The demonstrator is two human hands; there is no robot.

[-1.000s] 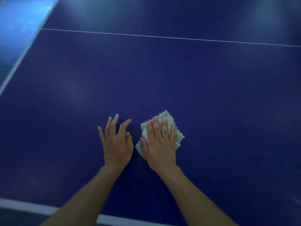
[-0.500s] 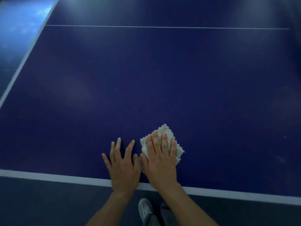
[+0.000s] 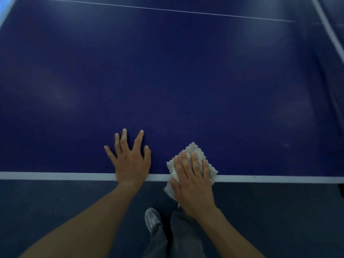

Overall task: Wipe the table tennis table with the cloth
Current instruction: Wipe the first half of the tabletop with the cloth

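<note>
Right hand (image 3: pixel 193 185) pressing cloth (image 3: pixel 195 148) flat, left hand (image 3: pixel 131 162) splayed on table (image 3: pixel 167 81)

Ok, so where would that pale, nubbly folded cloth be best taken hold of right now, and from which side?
The pale nubbly cloth lies flat on the dark blue table, pressed under the flat right hand. Only its near corner overhangs the white edge line and is free underneath. So probably pinch that corner from the person's side, thumb beneath.
</note>
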